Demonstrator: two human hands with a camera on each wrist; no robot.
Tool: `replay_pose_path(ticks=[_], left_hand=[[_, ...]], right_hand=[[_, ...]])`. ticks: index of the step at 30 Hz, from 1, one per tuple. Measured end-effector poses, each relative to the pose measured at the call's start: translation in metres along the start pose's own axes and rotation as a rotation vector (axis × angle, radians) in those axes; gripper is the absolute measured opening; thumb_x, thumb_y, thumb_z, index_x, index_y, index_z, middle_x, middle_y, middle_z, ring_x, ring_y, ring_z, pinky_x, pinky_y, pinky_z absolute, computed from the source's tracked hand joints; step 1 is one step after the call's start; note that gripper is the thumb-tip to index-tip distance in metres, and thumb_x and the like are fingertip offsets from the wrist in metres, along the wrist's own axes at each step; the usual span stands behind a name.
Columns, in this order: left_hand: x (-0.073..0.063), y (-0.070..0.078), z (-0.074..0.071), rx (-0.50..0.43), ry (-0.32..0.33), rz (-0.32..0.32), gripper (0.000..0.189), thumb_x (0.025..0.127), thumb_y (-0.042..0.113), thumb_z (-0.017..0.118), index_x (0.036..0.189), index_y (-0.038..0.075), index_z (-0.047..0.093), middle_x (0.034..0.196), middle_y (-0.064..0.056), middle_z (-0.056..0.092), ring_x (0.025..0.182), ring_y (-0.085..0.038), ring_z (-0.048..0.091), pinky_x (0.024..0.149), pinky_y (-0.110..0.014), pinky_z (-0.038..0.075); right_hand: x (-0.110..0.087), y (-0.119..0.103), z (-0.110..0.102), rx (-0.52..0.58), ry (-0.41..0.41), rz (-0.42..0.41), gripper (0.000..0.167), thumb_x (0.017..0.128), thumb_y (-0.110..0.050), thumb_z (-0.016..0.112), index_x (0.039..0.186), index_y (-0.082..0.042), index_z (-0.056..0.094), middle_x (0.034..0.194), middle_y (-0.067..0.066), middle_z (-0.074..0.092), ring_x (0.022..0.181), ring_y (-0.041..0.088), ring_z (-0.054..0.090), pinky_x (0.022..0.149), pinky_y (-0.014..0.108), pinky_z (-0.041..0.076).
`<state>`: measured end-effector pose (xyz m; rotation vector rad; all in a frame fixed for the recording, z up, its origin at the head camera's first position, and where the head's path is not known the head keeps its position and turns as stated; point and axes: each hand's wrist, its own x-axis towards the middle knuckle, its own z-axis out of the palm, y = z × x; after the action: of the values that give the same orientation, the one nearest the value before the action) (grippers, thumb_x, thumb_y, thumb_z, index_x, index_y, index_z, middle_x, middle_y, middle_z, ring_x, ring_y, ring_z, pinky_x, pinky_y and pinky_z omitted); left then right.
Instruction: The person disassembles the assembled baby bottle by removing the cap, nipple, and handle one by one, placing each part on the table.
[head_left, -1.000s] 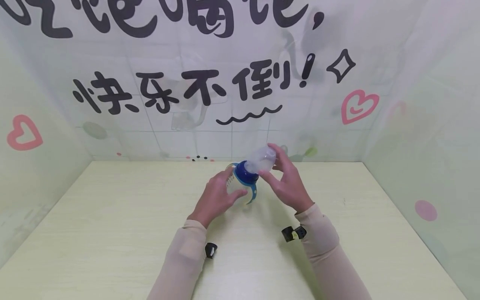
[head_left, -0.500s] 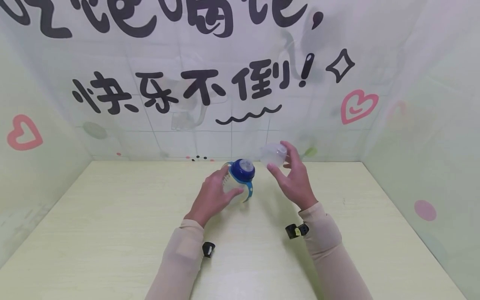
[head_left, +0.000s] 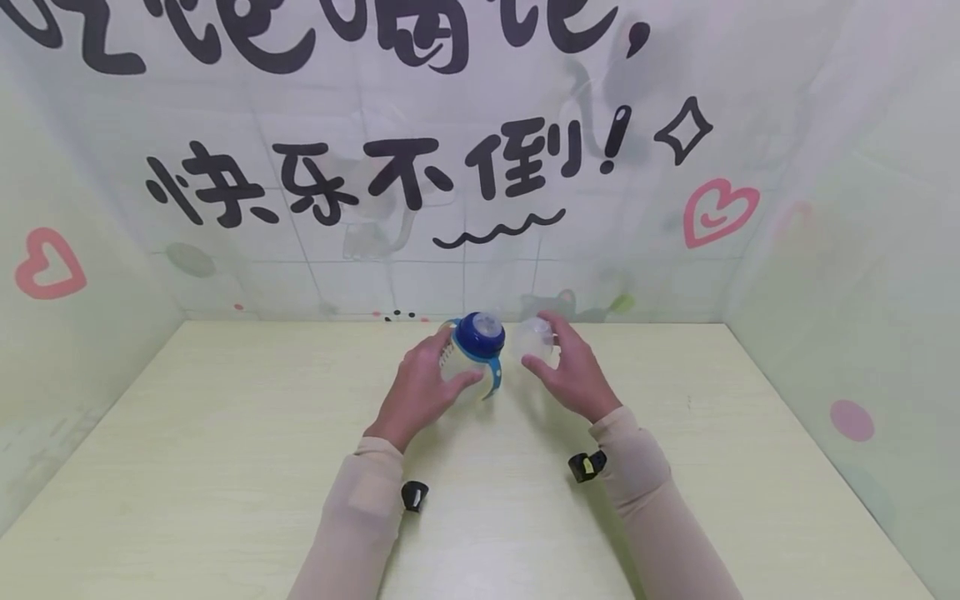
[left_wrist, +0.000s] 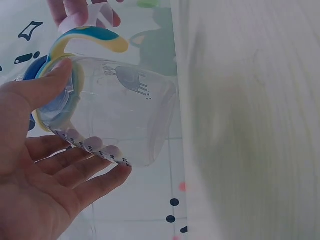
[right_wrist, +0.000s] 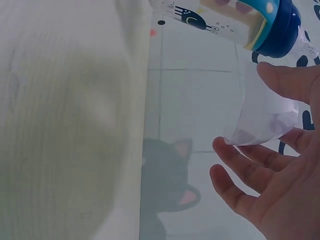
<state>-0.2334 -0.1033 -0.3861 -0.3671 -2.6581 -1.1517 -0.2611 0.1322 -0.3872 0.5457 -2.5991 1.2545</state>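
Observation:
My left hand grips a clear baby bottle around its upper part. The bottle has a dark blue collar, a clear nipple on top and a blue-and-yellow handle on its side. A faint animal print marks the bottle wall in the left wrist view, and the bottle's base hangs clear of the tabletop there. Just to the right, my right hand holds a translucent bottle cap between thumb and fingers. The right wrist view shows the cap apart from the bottle, below its collar.
Both hands are over the far part of a pale wooden table. Close behind them stands a printed back wall with black lettering, and side walls flank the table. Black wrist cameras sit on both sleeves.
The cap has come off the bottle's nipple, moved right, then dropped lower and slightly back left. The bottle has shifted a little left, still in my left hand.

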Motion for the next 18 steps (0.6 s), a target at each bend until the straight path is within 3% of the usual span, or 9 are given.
replay_pose_path(ticks=[8,18], left_hand=[[0.000,0.000,0.000,-0.003,-0.007,0.004,0.079,0.085,0.034,0.080,0.147,0.001,0.044,0.140,-0.018,0.055,0.130,-0.037,0.051,0.109,-0.052,0.040],[0.001,0.001,0.000,0.004,-0.017,-0.007,0.078,0.086,0.034,0.079,0.148,0.003,0.043,0.141,-0.017,0.054,0.131,-0.036,0.051,0.109,-0.053,0.040]], right_hand=[[-0.002,0.008,0.009,-0.042,-0.111,0.054,0.064,0.090,-0.017,0.074,0.144,-0.005,0.042,0.135,0.018,0.057,0.120,0.040,0.056,0.098,0.055,0.047],[-0.004,0.011,0.017,-0.109,-0.212,0.115,0.063,0.090,-0.015,0.074,0.143,-0.005,0.043,0.135,0.019,0.056,0.115,0.034,0.058,0.095,0.053,0.050]])
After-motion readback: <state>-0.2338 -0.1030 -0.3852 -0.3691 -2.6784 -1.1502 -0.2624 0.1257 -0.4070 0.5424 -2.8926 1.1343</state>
